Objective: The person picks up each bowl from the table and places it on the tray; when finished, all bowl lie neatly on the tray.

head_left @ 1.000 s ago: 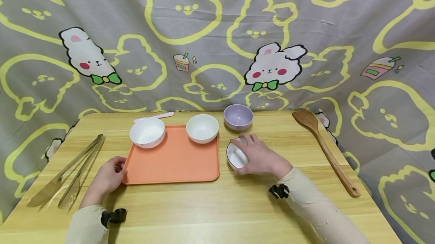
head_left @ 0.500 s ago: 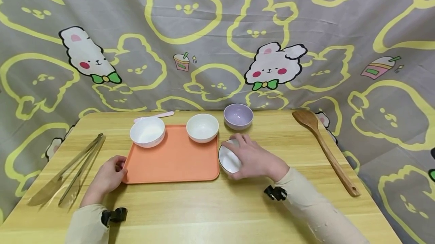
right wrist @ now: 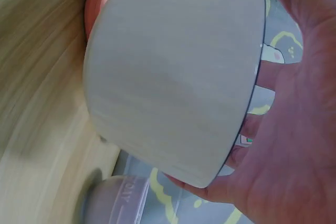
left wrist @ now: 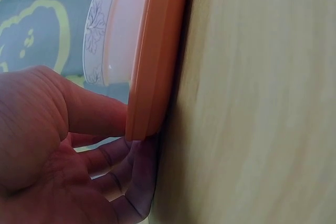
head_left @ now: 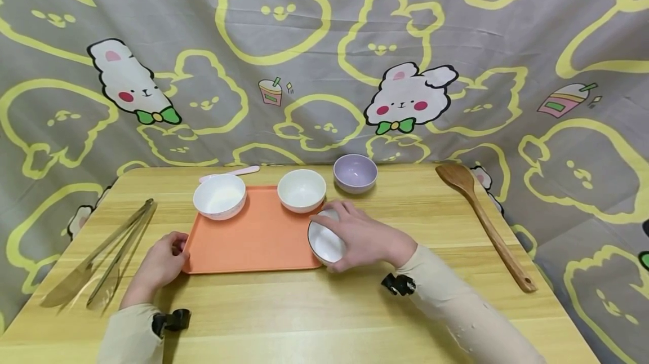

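My right hand (head_left: 366, 238) grips a white bowl (head_left: 326, 243) with a dark rim, thumb and fingers spread across the rim. In the head view that bowl overlaps the right edge of an orange tray (head_left: 258, 243); the right wrist view shows its plain pale outside (right wrist: 173, 72) up close. At the tray's left front corner, my left hand (head_left: 159, 262) pinches the edge. The left wrist view has the thumb against the tray's rim (left wrist: 152, 72) and the fingers curled at its underside. Two more white bowls, one left (head_left: 220, 198) and one right (head_left: 301, 191), stand along the tray's back.
A purple bowl (head_left: 355, 173) stands behind the right hand. Metal tongs (head_left: 109, 257) lie at the left, and a long wooden spoon-like utensil (head_left: 479, 214) at the right. Behind the back left bowl lies a pink-handled utensil (head_left: 245, 171). A patterned curtain (head_left: 314, 43) hangs along the table's back.
My right hand has carried the dark-rimmed bowl leftward, from the table beside the tray to over its right edge. The left hand has kept its place at the tray.
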Action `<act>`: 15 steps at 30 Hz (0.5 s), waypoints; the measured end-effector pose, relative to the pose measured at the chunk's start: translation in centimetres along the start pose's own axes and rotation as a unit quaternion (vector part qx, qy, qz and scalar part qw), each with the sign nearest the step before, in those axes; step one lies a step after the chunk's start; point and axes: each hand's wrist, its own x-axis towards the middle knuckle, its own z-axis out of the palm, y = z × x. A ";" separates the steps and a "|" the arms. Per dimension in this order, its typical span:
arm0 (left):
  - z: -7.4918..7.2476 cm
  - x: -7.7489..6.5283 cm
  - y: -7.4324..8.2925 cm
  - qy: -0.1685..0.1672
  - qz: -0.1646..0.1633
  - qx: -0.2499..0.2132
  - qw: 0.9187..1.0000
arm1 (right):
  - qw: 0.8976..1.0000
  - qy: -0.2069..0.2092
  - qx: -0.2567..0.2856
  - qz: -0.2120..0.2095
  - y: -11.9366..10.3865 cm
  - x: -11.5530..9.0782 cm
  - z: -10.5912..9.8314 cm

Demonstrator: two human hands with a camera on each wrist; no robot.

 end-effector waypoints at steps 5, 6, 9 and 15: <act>0.0 0.0 0.0 -0.001 0.000 -0.001 1.000 | 1.000 -0.002 -0.003 -0.019 -0.5 0.7 0.0; -0.1 0.0 0.0 -0.001 0.000 -0.001 1.000 | 1.000 -0.002 -0.005 -0.024 -0.6 0.8 0.0; -0.1 0.0 0.0 -0.002 -0.002 -0.003 1.000 | 0.999 -0.003 -0.010 -0.035 -0.9 1.4 0.0; -0.1 0.0 0.3 -0.005 -0.005 -0.003 1.000 | 0.999 -0.008 -0.012 -0.043 -1.2 2.4 0.2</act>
